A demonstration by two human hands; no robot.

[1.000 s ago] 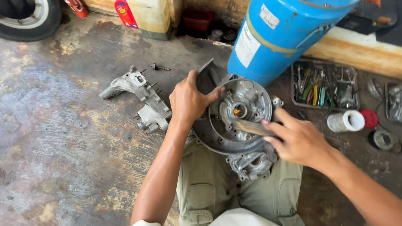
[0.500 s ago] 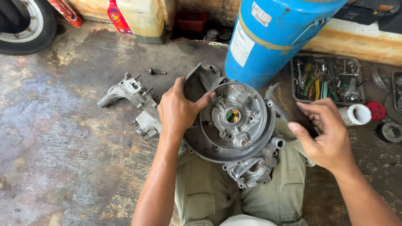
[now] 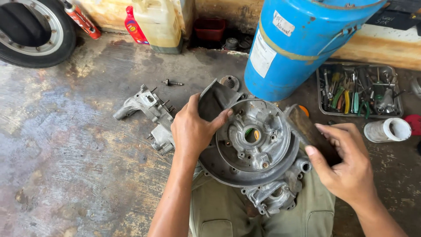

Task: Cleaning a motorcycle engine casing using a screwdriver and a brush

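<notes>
A grey metal engine casing (image 3: 256, 151) with a round, dished face rests on my lap, tilted toward me. My left hand (image 3: 193, 131) grips its upper left edge, the thumb lying over a dark flap of the casing. My right hand (image 3: 346, 169) holds a flat, dark brown, oblong piece (image 3: 307, 129) just off the casing's right rim, fingers wrapped around its lower end. A small orange spot shows in the casing's centre hole.
A second grey casing part (image 3: 147, 112) lies on the stained concrete floor to the left, a loose bolt (image 3: 171, 82) behind it. A big blue drum (image 3: 298, 44), a tool tray (image 3: 359, 90), a white cup (image 3: 388, 130), a tyre (image 3: 30, 30), a jerrycan (image 3: 160, 22) and red bottles stand around.
My right hand has lifted the brown piece off the casing's face and drawn it out to the right. The left hand keeps its grip on the casing's edge.
</notes>
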